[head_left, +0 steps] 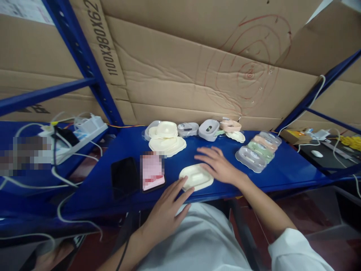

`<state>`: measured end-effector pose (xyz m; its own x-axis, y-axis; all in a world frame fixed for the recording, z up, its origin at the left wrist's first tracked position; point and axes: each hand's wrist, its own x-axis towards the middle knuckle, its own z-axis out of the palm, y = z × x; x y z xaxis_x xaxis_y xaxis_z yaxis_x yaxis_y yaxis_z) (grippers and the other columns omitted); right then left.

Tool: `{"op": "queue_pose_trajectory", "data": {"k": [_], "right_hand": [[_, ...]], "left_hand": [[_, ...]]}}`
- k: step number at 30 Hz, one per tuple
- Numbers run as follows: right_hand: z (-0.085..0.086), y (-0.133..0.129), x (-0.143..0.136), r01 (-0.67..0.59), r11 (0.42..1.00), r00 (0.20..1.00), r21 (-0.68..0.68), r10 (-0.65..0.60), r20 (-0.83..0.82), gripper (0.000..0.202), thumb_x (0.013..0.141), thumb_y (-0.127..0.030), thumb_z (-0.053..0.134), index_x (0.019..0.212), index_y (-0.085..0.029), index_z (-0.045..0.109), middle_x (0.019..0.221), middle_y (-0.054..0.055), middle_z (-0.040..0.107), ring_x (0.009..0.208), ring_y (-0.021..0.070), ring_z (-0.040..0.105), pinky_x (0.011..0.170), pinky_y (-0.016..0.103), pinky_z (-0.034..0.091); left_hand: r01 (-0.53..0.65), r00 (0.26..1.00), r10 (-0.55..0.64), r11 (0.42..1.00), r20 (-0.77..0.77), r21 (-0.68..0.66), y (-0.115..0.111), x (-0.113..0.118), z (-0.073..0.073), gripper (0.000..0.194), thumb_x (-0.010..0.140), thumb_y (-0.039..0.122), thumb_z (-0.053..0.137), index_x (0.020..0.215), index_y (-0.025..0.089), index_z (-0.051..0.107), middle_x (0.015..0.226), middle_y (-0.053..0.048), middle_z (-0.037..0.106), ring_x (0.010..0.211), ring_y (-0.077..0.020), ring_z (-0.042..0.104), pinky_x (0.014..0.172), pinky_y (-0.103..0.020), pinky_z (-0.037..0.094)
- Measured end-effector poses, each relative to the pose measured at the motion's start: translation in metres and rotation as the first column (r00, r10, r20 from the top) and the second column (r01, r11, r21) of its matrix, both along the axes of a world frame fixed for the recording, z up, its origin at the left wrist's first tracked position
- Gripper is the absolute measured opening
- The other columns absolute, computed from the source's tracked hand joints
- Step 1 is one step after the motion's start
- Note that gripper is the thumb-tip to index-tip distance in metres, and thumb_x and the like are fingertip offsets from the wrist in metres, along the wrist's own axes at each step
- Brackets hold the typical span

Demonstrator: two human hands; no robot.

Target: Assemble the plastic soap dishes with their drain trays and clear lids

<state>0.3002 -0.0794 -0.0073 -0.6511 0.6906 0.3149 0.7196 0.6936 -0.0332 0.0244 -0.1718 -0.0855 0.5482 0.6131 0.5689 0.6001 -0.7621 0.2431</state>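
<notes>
A cream oval plastic dish point(199, 180), which looks like a soap dish part, lies on the blue table near its front edge. My left hand point(170, 203) reaches in from the left with fingers outstretched, its fingertips at the dish's left end. My right hand point(216, 163) lies over the dish's upper right rim, fingers spread and pointing left. Neither hand is closed round the dish. Behind it, cream plastic pieces point(167, 146) are piled up. Grey dishes point(209, 130) and a peach dish point(231, 125) stand along the cardboard.
A dark tablet or phone point(124, 177) and a pink-screened phone point(153, 173) lie at left. Several wrapped dishes in grey, green and peach point(251, 159) form a row at right. Blue shelf posts point(81, 56), a power strip point(87, 135) and white cables flank the table point(293, 165).
</notes>
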Motion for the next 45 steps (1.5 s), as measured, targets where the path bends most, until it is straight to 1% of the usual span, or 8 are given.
{"op": "queue_pose_trajectory", "data": {"k": [5, 9, 14, 24, 30, 36, 40, 45], "right_hand": [[0.002, 0.075, 0.013, 0.284, 0.925, 0.945, 0.251, -0.314, 0.088, 0.047, 0.106, -0.027, 0.053, 0.150, -0.014, 0.058, 0.156, 0.021, 0.058, 0.147, 0.0377, 0.049, 0.123, 0.061, 0.029], [-0.001, 0.090, 0.018, 0.264, 0.936, 0.940, 0.233, -0.304, 0.153, 0.035, 0.106, -0.016, 0.043, 0.124, -0.016, 0.074, 0.119, 0.015, 0.078, 0.114, 0.0299, 0.069, 0.115, 0.051, 0.034], [-0.004, 0.062, 0.018, 0.179, 0.960, 0.980, 0.215, -0.194, 0.049, 0.038, 0.111, -0.034, 0.046, 0.139, -0.019, 0.067, 0.140, 0.015, 0.071, 0.131, 0.0304, 0.062, 0.120, 0.052, 0.029], [-0.021, 0.001, 0.045, 0.008, 0.965, 0.990, -0.261, -0.044, -0.132, 0.051, 0.111, -0.049, 0.047, 0.158, -0.029, 0.051, 0.162, 0.009, 0.055, 0.154, 0.0268, 0.047, 0.126, 0.054, 0.035], [-0.018, -0.019, 0.059, 0.105, 0.990, 0.981, -0.090, -0.118, -0.152, 0.038, 0.107, -0.048, 0.058, 0.138, -0.029, 0.070, 0.137, 0.009, 0.075, 0.129, 0.0300, 0.068, 0.114, 0.054, 0.042], [-0.008, -0.046, -0.010, 0.005, 0.999, 0.976, -0.037, -0.013, -0.219, 0.041, 0.105, -0.052, 0.061, 0.134, -0.026, 0.073, 0.125, 0.010, 0.079, 0.114, 0.0268, 0.073, 0.109, 0.048, 0.044], [-0.005, -0.063, -0.040, -0.206, 0.972, 0.969, -0.116, 0.186, -0.162, 0.057, 0.106, -0.053, 0.058, 0.155, -0.023, 0.056, 0.141, 0.012, 0.072, 0.131, 0.0277, 0.066, 0.117, 0.048, 0.043], [-0.020, -0.068, -0.014, -0.091, 0.991, 0.995, -0.100, 0.087, -0.046, 0.060, 0.106, -0.050, 0.059, 0.161, -0.028, 0.048, 0.156, 0.012, 0.060, 0.148, 0.0298, 0.053, 0.126, 0.056, 0.033]], "left_hand": [[0.014, 0.994, -0.007, 0.997, -0.105, 0.072, 0.004, 0.003, 0.001, 0.038, 0.106, 0.022, 0.057, 0.143, 0.020, 0.064, 0.160, -0.014, 0.056, 0.151, -0.0333, 0.051, 0.121, -0.055, 0.050], [0.018, 0.995, -0.010, 0.997, -0.095, 0.079, 0.006, 0.001, 0.001, 0.033, 0.107, 0.020, 0.054, 0.137, 0.020, 0.066, 0.155, -0.014, 0.061, 0.148, -0.0300, 0.055, 0.120, -0.052, 0.052], [0.021, 0.998, -0.017, 0.997, -0.061, 0.068, 0.006, 0.001, -0.001, 0.031, 0.107, 0.020, 0.055, 0.136, 0.018, 0.066, 0.153, -0.015, 0.062, 0.147, -0.0302, 0.056, 0.120, -0.052, 0.053], [0.016, 1.000, -0.015, 0.999, -0.020, 0.045, 0.005, 0.001, 0.001, 0.028, 0.106, 0.020, 0.056, 0.132, 0.017, 0.067, 0.151, -0.016, 0.062, 0.144, -0.0306, 0.059, 0.121, -0.051, 0.052], [-0.045, 0.998, 0.045, 0.999, 0.051, -0.016, 0.002, 0.003, -0.002, 0.044, 0.105, 0.024, 0.060, 0.148, 0.019, 0.056, 0.160, -0.018, 0.053, 0.146, -0.0307, 0.057, 0.119, -0.046, 0.054], [-0.112, 0.985, 0.128, 0.985, 0.114, -0.134, 0.000, 0.003, -0.005, 0.071, 0.103, 0.034, 0.067, 0.165, 0.028, 0.032, 0.174, -0.018, 0.030, 0.150, -0.0340, 0.051, 0.111, -0.046, 0.059], [-0.096, 0.988, 0.106, 0.991, 0.113, -0.089, 0.001, 0.001, -0.003, 0.067, 0.104, 0.031, 0.065, 0.164, 0.027, 0.035, 0.169, -0.018, 0.039, 0.157, -0.0355, 0.041, 0.121, -0.055, 0.049], [-0.053, 0.992, 0.060, 0.997, 0.110, -0.064, 0.004, 0.000, 0.001, 0.044, 0.104, 0.032, 0.065, 0.145, 0.020, 0.056, 0.153, -0.017, 0.057, 0.152, -0.0338, 0.047, 0.121, -0.055, 0.049]]}}
